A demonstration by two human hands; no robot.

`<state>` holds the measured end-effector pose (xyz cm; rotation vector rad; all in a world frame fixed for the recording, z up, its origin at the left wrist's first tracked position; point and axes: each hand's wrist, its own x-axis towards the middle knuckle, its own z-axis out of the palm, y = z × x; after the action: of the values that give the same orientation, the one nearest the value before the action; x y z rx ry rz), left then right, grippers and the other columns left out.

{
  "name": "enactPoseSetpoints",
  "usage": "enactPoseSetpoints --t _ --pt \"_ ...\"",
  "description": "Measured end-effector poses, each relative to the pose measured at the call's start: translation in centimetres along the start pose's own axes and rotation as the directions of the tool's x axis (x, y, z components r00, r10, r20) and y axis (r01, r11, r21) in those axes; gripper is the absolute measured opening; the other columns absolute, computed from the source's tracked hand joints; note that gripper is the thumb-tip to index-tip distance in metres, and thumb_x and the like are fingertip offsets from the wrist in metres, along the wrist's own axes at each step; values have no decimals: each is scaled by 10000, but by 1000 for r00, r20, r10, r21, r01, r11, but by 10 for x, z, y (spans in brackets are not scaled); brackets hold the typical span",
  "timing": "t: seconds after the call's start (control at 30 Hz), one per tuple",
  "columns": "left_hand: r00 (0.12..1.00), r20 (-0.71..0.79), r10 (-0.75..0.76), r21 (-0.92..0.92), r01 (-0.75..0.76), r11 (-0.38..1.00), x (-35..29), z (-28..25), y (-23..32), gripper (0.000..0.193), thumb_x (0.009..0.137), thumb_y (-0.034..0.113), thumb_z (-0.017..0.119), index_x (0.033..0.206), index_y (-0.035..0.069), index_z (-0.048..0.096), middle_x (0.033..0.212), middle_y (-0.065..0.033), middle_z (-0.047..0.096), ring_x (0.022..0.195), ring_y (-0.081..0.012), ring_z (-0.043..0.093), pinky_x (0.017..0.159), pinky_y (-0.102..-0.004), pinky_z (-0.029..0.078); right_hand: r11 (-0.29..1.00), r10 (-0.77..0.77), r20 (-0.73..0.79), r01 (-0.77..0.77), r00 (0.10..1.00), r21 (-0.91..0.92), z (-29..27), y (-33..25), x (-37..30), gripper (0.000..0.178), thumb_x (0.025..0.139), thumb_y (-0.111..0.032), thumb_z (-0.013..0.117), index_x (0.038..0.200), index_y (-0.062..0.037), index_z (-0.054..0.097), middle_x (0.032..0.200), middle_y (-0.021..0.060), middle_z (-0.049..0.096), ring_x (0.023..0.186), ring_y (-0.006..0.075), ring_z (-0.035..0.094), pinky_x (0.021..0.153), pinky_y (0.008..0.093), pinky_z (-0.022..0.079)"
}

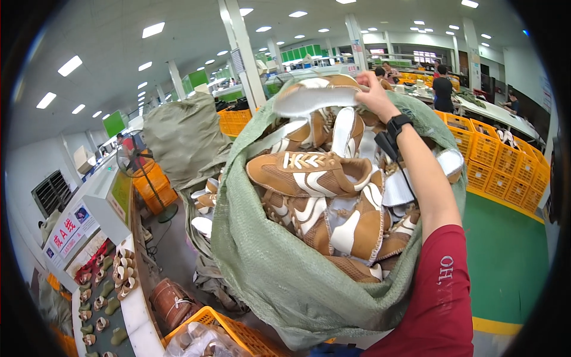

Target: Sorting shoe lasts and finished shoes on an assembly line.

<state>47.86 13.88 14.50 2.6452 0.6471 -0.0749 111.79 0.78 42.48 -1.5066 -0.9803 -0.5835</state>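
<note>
My right hand (375, 96), with a black watch on its wrist, is closed on the end of a shoe upper (315, 101). The upper's whitish underside faces me, slightly blurred. It is held over the far rim of a large green woven sack (262, 262). Heaped inside the sack are several brown shoe uppers (306, 172) with white stripes and laces; some lie on their sides, others show white bottoms. A dark strap or cord hangs by my right forearm. My left hand is out of view.
A second greenish sack (184, 134) stands behind on the left. Stacked orange crates (499, 157) line the right side. At lower left, a conveyor (110, 321) carries small shoe parts, beside an orange crate (244, 333) with a plastic bag. A fan (134, 160) stands farther left; people work in the background.
</note>
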Motion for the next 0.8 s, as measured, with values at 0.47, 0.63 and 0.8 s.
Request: enactPoseSetpoints --t 0.47,0.63,0.8 --pt "999 40 25 2 -25 1000 2 5 1 484 767 199 624 1210 70 476 845 -250 592 734 -398 585 645 -458 474 591 785 171 -636 596 -496 10 -6 -67 484 830 -418 516 930 45 614 760 167 625 573 254 623 512 381 493" --pt "961 -147 233 64 -226 972 -9 10 -2 488 775 228 629 1214 82 473 748 -224 596 648 -386 587 575 -443 477 668 708 -42 -687 705 -287 29 2 -57 499 721 -263 593 1064 85 490 770 143 608 539 220 593 436 330 484" --pt "978 -80 193 80 -186 979 -12 5 6 481 782 239 627 1210 83 473 773 -223 598 671 -380 590 572 -442 475 772 630 -194 -577 752 266 24 1 -50 393 710 -135 557 1041 46 450 724 106 551 466 172 515 352 300 406"
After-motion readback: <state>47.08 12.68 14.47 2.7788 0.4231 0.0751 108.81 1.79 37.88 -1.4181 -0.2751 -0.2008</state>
